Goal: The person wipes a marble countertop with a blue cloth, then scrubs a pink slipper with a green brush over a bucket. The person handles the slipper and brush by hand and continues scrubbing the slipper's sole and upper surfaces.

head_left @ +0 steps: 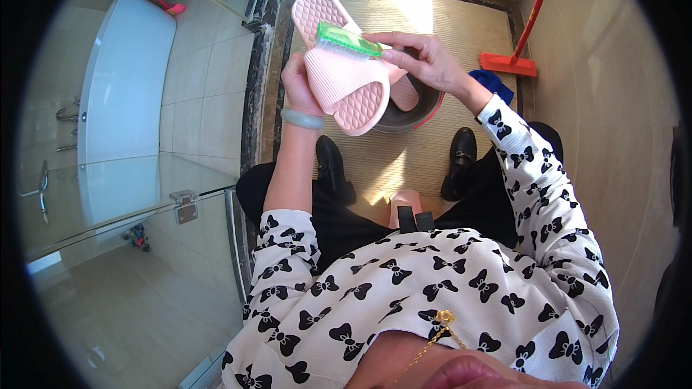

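Observation:
My left hand point(300, 88) is wrapped round the side of a pink slipper point(364, 104), holding it up and tilted with the ribbed strap facing me. In my right hand point(429, 63) is a green scrubbing brush point(347, 38), pinched at its near end by thumb and fingers. Its pale bristles point down against the upper part of the slipper's strap. Below both hands stands a dark grey basin point(395, 124) with a red rim, partly covered by the slipper and my right hand. Part of another pink slipper point(406, 95) shows in the basin.
A red broom point(509, 64) leans at the right wall beside a blue cloth point(493, 84). My black shoes point(461, 160) flank the floor before the basin. A glass door with a metal hinge point(185, 207) and a white bathtub point(124, 79) are on the left.

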A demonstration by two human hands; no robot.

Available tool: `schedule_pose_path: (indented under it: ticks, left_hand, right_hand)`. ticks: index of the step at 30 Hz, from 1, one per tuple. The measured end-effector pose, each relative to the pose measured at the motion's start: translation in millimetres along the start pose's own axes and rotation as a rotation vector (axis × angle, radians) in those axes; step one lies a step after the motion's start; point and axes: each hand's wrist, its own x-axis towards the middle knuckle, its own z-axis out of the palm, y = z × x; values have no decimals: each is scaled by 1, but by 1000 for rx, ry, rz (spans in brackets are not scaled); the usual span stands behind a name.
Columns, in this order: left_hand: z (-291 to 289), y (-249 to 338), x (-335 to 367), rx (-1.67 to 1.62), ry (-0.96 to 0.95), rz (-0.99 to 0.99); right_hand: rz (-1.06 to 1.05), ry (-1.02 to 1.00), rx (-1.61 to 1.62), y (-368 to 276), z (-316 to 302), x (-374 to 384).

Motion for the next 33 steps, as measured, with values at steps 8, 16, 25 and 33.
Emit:
schedule_pose_path:
  ticks: [8,16,25,33]
  left_hand:
    - [28,-6,-15,-57,-170,-38]
    - [34,-21,-11,107,-219,46]
    - [39,-16,-6,118,-166,96]
    - [29,-14,-9,88,-150,65]
  right_hand:
    - [285,276,102,15,5,-5]
    - [355,323,92,4,1,-3]
    - [-32,148,-596,-7,-1,-6]
    - [269,436,-495,-2,-16,2]
